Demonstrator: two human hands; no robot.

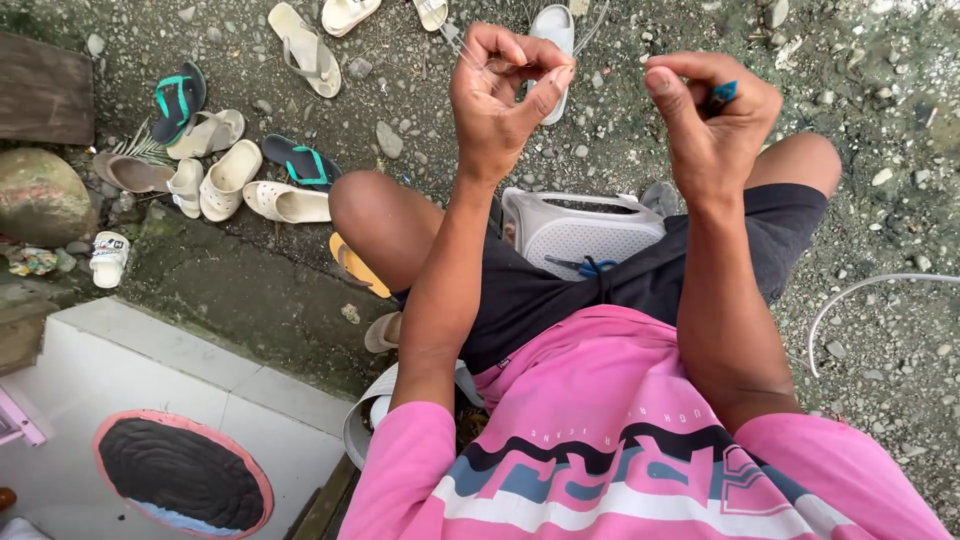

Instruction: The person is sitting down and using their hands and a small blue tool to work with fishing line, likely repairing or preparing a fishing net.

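Note:
I sit in a pink shirt and dark shorts with both arms raised in front of me. My left hand [503,95] pinches thin clear strands [455,42] between thumb and fingers. My right hand [712,115] is closed around a small blue object [724,92], of which only the tip shows. The two hands are a short gap apart. Blue-handled scissors [590,266] lie on my lap, against a white perforated plastic container [585,232] that sits between my knees.
Several sandals and slippers [230,175] lie scattered on the gravel at the left and top. A large stone [38,195] and a white tiled step [110,370] with an oval mat [180,475] are at the lower left. A white hose [860,290] curves at the right.

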